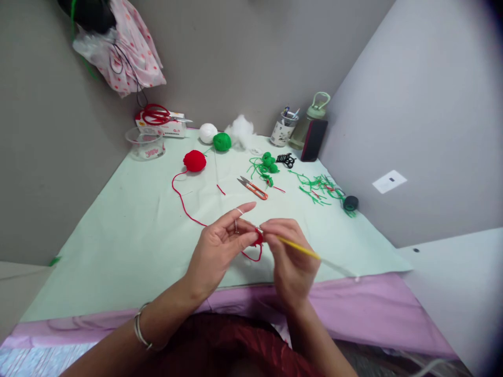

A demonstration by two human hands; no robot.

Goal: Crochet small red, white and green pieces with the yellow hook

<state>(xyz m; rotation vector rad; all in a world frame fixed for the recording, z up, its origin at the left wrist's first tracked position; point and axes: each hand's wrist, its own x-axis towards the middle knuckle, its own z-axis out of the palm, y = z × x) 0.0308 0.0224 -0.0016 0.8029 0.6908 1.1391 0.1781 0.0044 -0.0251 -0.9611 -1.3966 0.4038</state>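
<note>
My left hand (222,242) pinches a small red crochet piece (258,238) between thumb and fingers, with its forefinger stretched out and red yarn over it. My right hand (290,255) grips a yellow crochet hook (301,247) whose tip meets the red piece. A red yarn strand (184,205) runs from the piece across the pale green table cover (129,230) to a red yarn ball (194,161).
Orange thread snips (253,188) lie beyond my hands. Green yarn pieces (267,165) and scraps (318,186) lie to the right, near a black spool (350,202). At the back stand a green ball (222,141), white ball (208,132), stuffing, pen cup (283,129), bottle, phone, plastic bowl (146,144) and red scissors (157,114).
</note>
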